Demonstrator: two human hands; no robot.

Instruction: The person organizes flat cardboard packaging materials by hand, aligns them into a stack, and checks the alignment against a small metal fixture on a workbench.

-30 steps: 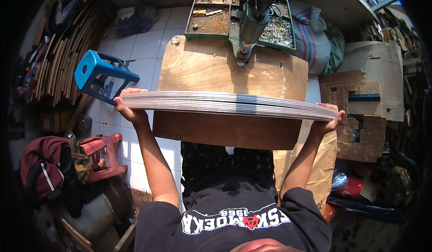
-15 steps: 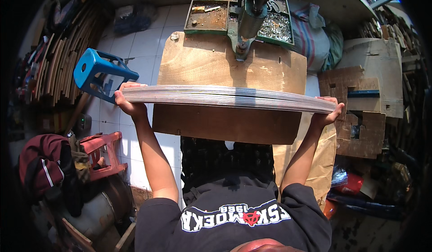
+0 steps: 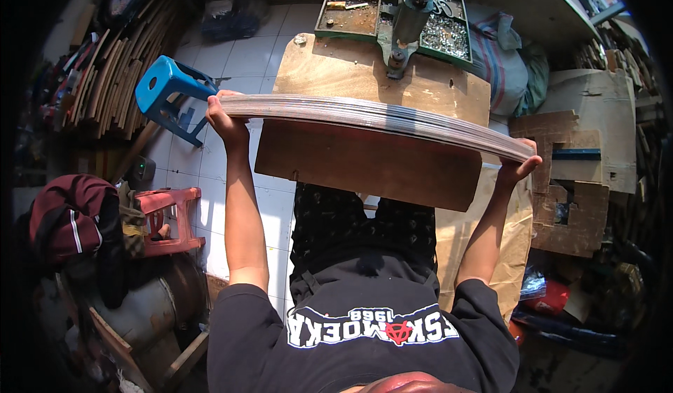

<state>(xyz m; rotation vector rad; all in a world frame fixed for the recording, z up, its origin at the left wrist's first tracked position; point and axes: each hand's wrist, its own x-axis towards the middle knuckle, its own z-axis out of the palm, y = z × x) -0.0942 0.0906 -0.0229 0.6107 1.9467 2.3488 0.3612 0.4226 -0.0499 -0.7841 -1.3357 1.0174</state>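
Note:
I hold a wide, flat stack of thin grey sheets edge-on above a wooden worktable. My left hand grips the stack's left end. My right hand grips its right end, which hangs a little lower. The stack spans almost the whole width of the table and hides its middle. Beyond the stack, a green press machine stands at the table's far edge, with trays of small metal parts on either side of it.
A blue plastic stool lies tipped on the white tiled floor at the left. A red stool and a maroon bag sit lower left. Wooden strips lean at far left. Cardboard pieces pile up on the right.
The stack has tilted, its right end now lower than its left. Both hands keep their hold on the ends.

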